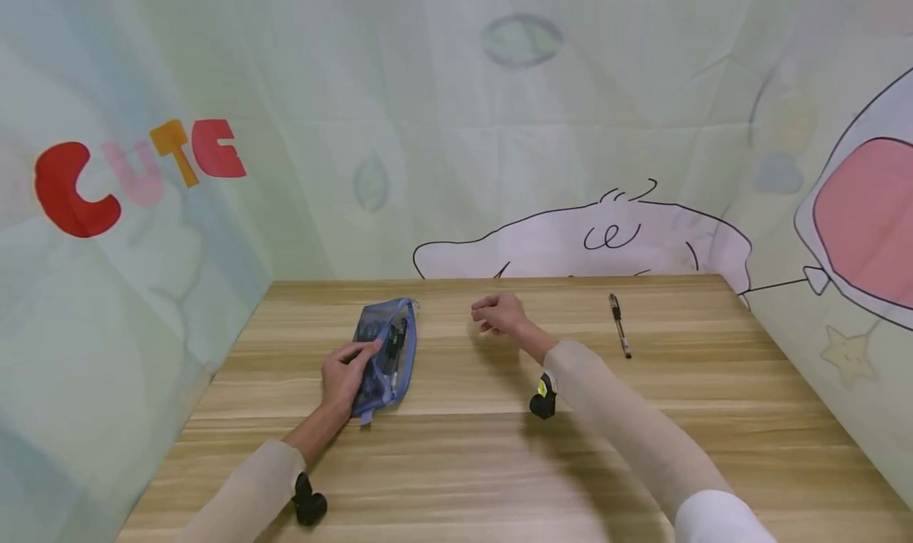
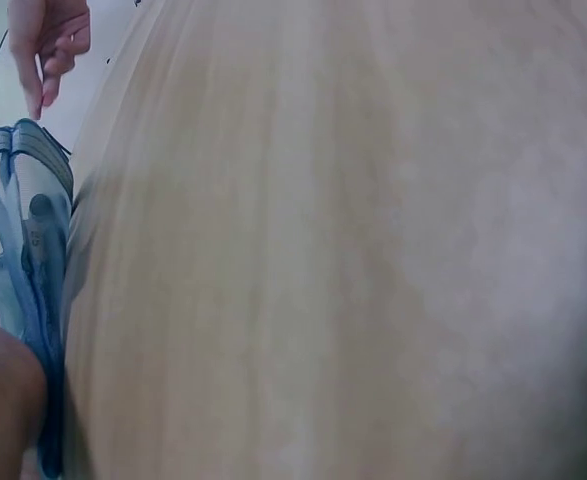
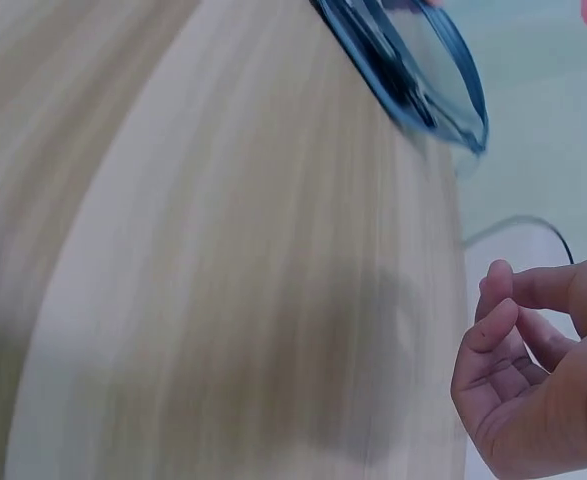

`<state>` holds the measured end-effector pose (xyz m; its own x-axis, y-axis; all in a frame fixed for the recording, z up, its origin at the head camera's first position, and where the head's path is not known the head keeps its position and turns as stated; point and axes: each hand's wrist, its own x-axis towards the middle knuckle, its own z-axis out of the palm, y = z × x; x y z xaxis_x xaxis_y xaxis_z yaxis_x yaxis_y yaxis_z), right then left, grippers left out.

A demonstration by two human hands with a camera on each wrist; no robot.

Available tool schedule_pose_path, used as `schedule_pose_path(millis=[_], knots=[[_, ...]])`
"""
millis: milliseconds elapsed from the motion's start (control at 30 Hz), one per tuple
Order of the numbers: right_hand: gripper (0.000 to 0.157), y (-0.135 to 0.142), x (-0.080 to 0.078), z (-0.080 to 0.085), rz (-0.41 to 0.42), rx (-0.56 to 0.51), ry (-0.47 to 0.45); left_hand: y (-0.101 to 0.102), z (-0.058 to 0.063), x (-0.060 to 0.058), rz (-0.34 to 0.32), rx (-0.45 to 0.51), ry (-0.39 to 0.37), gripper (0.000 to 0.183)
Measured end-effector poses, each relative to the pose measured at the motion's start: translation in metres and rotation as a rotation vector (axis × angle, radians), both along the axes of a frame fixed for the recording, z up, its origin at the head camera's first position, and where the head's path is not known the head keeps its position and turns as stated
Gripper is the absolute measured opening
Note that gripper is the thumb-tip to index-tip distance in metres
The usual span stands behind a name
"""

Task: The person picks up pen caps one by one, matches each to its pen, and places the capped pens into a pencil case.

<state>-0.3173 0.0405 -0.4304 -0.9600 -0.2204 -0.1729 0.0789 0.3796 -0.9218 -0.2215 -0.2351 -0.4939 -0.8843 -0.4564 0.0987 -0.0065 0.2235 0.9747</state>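
Observation:
A blue mesh pencil case (image 1: 372, 319) lies on the left half of the table, its zipped mouth gaping toward the right. Dark pens (image 1: 396, 342) show inside it. My left hand (image 1: 346, 372) pinches the near-left side of the case between thumb and fingers; in the left wrist view the case (image 2: 45, 225) partly hides those fingers. My right hand (image 1: 501, 314) is raised above the table, to the right of the case and apart from it. Its fingers curl loosely with the thumb near the index finger, and nothing is visible between them in the right wrist view.
A black-capped pen (image 1: 619, 326) lies alone on the right part of the wooden table (image 1: 456, 479). Printed cloth walls (image 1: 321, 170) stand behind the table and along both sides. A black wrist camera (image 1: 544, 397) sits on each sleeve.

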Motion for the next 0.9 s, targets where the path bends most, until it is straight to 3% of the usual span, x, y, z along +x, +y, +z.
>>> schedule_pose_path(millis=[467, 900], knots=[[0.034, 0.082, -0.020, 0.019, -0.110, 0.060, -0.030, -0.001, 0.002, 0.001, -0.011, 0.012, -0.016, 0.028], [0.042, 0.153, -0.028, 0.026, -0.125, 0.120, -0.043, -0.002, 0.001, 0.002, -0.027, 0.014, 0.014, 0.030]])
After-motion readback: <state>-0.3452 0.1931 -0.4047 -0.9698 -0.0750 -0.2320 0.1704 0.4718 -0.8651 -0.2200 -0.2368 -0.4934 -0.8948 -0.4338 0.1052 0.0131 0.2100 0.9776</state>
